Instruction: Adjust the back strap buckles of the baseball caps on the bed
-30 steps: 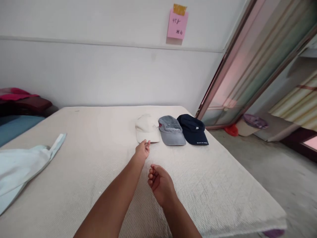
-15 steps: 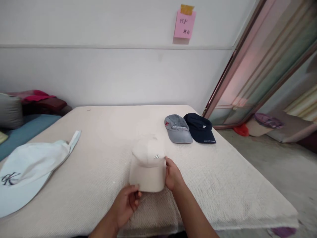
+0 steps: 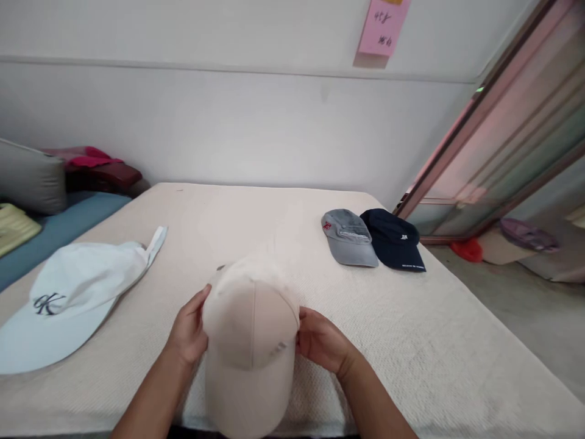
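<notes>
A beige baseball cap is held between my hands at the front of the covered table, its brim pointing toward me. My left hand grips the cap's left side, with the fingertips partly hidden behind the crown. On the opposite side, my right hand is closed on the edge near the base of the crown. A small dark mark on the cap's front is blurred.
A white cap with dark letters lies at the left. A grey cap and a navy cap sit side by side at the back right of the cream-covered table. Behind stands a white wall bearing a pink note.
The beige cap has come closer to me and been lifted. My left hand has moved from the brim to the crown's left side; my right hand has shifted to the crown's right side.
</notes>
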Demonstrator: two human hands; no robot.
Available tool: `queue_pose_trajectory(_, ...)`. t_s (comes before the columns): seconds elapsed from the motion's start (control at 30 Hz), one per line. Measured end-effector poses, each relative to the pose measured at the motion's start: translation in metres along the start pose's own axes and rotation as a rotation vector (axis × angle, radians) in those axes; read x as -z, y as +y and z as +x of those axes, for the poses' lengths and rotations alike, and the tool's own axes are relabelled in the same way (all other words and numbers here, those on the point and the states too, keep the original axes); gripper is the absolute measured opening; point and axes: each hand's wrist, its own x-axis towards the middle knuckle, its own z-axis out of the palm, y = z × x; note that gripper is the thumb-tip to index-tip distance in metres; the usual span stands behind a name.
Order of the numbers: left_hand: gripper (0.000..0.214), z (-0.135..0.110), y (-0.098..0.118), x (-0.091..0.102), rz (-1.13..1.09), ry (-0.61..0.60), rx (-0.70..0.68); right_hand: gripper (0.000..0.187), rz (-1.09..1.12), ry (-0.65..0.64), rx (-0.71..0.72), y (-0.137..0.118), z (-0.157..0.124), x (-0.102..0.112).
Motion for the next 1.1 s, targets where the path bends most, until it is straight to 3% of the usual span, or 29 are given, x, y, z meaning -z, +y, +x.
queue_pose_trajectory(0.07, 0.022, -0.007, 0.001, 0.004, 0.087, -0.09, 0.017, 0.028, -0.034, -0.057, -0.049, -0.003, -0.005, 0.006)
queue_pose_trajectory(0.2, 0.02, -0.017, -0.003, 0.005, 0.201, -0.228, 0.033, 0.035, 0.0, -0.135, 0.023, -0.009, -0.015, 0.011)
queue_pose_trajectory(0.4, 0.028, -0.02, -0.013, 0.0, 0.406, -0.4, 0.25, 0.031, -0.082, -0.006, 0.09, -0.012, -0.013, -0.001)
queue_pose_trajectory(0.5, 0.027, -0.017, -0.019, -0.003, 0.417, -0.404, 0.259, 0.031, -0.276, 0.042, 0.036, -0.009, -0.006, -0.003)
queue_pose_trajectory(0.67, 0.017, -0.012, -0.025, -0.012, 0.398, -0.322, 0.129, 0.009, -0.833, 0.197, 0.024, 0.0, 0.006, 0.004)
queue_pose_trajectory(0.8, 0.026, -0.014, -0.028, -0.022, 0.557, -0.264, 0.064, 0.011, -1.092, 0.378, 0.199, 0.001, 0.013, 0.006)
queue_pose_trajectory(0.9, 0.023, -0.013, -0.035, -0.026, 0.733, -0.27, 0.004, 0.014, -1.117, 0.614, 0.418, -0.002, 0.015, 0.001)
queue_pose_trajectory(0.97, 0.021, -0.01, -0.042, -0.027, 0.826, -0.265, -0.063, 0.015, -1.113, 0.694, 0.584, -0.002, 0.015, -0.005)
queue_pose_trajectory(1.03, 0.019, -0.006, -0.048, -0.025, 0.887, -0.257, -0.111, 0.013, -1.15, 0.607, 0.689, 0.0, 0.014, -0.013)
queue_pose_trajectory(1.1, 0.015, -0.003, -0.054, -0.024, 0.925, -0.232, -0.154, 0.012, -1.24, 0.428, 0.697, 0.005, 0.015, -0.02)
